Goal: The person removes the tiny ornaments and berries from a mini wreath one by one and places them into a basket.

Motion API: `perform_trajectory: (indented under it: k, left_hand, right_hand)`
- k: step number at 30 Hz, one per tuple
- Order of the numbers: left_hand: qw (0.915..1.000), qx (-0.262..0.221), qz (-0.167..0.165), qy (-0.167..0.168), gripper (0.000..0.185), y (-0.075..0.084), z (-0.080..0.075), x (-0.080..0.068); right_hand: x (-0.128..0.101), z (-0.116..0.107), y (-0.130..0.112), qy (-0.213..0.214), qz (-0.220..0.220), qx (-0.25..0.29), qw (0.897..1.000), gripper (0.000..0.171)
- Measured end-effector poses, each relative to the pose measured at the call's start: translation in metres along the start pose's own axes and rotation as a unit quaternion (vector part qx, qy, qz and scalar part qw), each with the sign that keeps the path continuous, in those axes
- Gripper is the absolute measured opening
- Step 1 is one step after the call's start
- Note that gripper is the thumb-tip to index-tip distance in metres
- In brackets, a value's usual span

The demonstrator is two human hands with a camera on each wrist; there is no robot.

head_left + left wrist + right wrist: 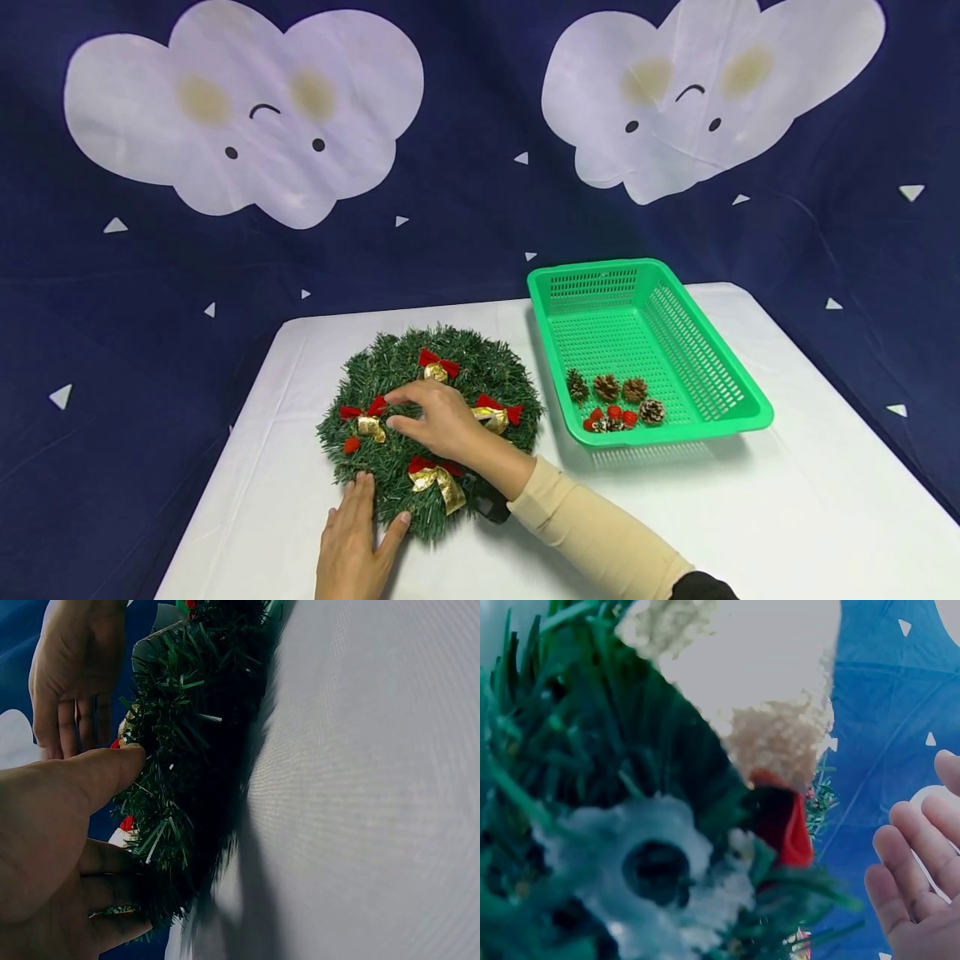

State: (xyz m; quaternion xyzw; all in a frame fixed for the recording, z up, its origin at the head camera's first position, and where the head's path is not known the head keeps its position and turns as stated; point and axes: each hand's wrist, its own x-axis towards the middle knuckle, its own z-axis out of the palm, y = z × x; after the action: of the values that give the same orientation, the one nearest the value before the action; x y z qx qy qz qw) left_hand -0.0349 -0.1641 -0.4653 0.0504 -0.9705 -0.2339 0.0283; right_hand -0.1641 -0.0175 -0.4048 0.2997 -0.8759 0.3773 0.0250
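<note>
A green tinsel wreath point(390, 360) with several red and gold bows lies on the white table point(750, 517). My left hand point(367, 510) rests flat on the wreath's near left edge, fingers straight and thumb against the rim. My right hand point(408, 410) hovers over the middle, its relaxed fingers reaching toward the left bow point(366, 417) and holding nothing. The left wrist view shows my left thumb point(112, 769) pressing into the wreath point(195, 750). A blurred bow point(780, 817) and wreath needles point(592, 750) fill the right wrist view, with the right hand's fingers point(915, 892) straight.
A green plastic basket point(667, 432) stands right of the wreath, holding several pine cones point(606, 387) and red berries point(613, 414) at its near end. A dark blue backdrop with white clouds hangs behind the table. The table's edges fall away left and right.
</note>
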Motion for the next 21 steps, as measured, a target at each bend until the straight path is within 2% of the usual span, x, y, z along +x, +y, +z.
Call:
perform_trajectory:
  k: [6, 14, 21]
  left_hand:
    - [0.9998, 0.005, -0.011, -0.016, 0.082, 0.002, -0.001, 0.000]
    - [0.9998, 0.013, -0.010, -0.012, 0.083, 0.002, -0.003, 0.000]
    - [0.9998, 0.013, -0.011, -0.010, 0.082, 0.002, -0.002, -0.001]
  right_hand:
    - [0.003, 0.007, -0.003, -0.007, -0.008, -0.012, 1.000, 0.034]
    - [0.008, 0.018, -0.012, -0.043, -0.007, -0.043, 0.998, 0.034]
    - [0.014, 0.029, -0.018, -0.067, -0.036, -0.068, 0.995, 0.032]
